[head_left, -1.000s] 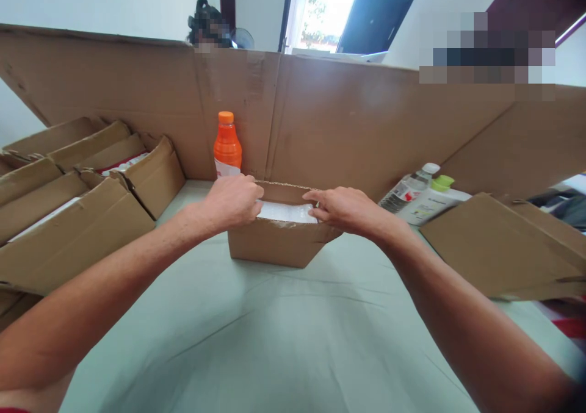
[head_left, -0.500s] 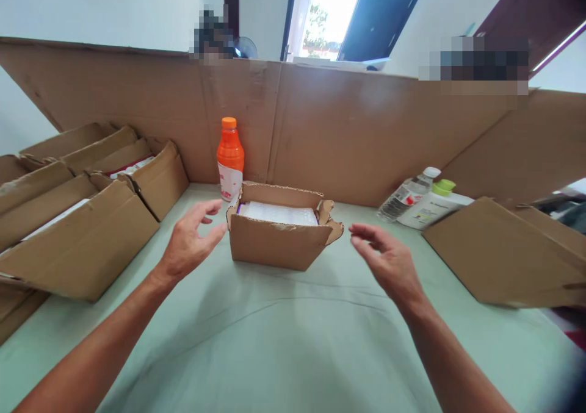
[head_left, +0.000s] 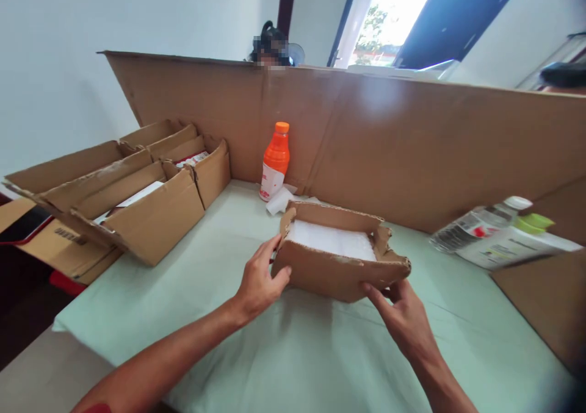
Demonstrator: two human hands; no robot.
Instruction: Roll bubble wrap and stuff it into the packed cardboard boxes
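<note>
An open cardboard box (head_left: 320, 271) sits in front of me, tilted slightly, with a white bubble-textured sheet or packet (head_left: 333, 240) filling its inside. My left hand (head_left: 262, 279) grips the box's left end, thumb on the near wall and fingers round the side. At the lower right corner my right hand (head_left: 399, 306) holds the box, its thumb against the near wall and the other fingers partly hidden behind. Just behind the box stand an orange bottle (head_left: 276, 160) with an orange cap and a crumpled white piece (head_left: 281, 201) lying by it.
Several open cardboard boxes (head_left: 155, 218) stand together at the left table edge. A tall cardboard panel (head_left: 412, 138) closes off the back. On the right lie a clear water bottle (head_left: 480, 225), a white bottle with a green cap (head_left: 513, 249) and another cardboard piece (head_left: 540, 297). A person's head shows beyond the panel.
Both hands have closed in from the sides and taken hold of the box, which now tilts and sits nearer me. The view has swung left, and the white piece behind the box has come into sight.
</note>
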